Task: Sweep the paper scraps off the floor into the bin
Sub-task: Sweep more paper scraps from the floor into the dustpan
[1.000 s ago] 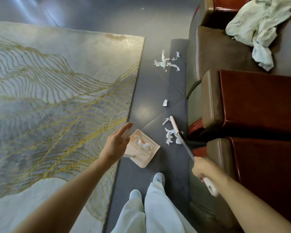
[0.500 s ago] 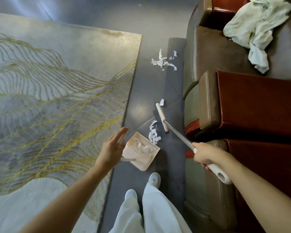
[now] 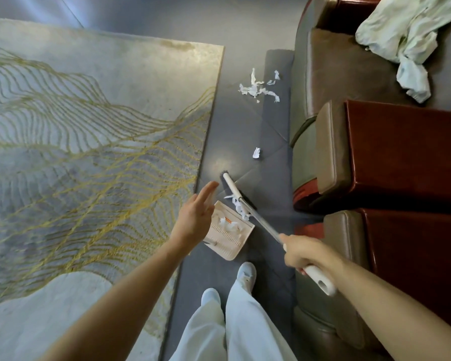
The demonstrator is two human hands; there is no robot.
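My right hand [image 3: 301,252] grips the white handle of a broom. The broom's white head [image 3: 231,188] lies on the grey floor just past a beige dustpan [image 3: 229,241], with a clump of white paper scraps [image 3: 238,207] against the pan's lip. A few scraps lie inside the pan. My left hand [image 3: 195,217] hovers over the pan's left side with straight fingers, holding nothing. One single scrap [image 3: 256,152] lies further up the floor, and a bigger pile of scraps [image 3: 258,87] lies beyond it. No bin is in view.
A large grey rug with gold lines [image 3: 89,139] covers the floor on the left. A brown leather sofa [image 3: 375,157] runs along the right, with a pale green cloth [image 3: 406,37] on its seat. My feet in white shoes [image 3: 245,274] stand just behind the dustpan.
The broom head swept left and toward me, pushing the clump of scraps up to the dustpan's lip. My left hand stayed above the pan.
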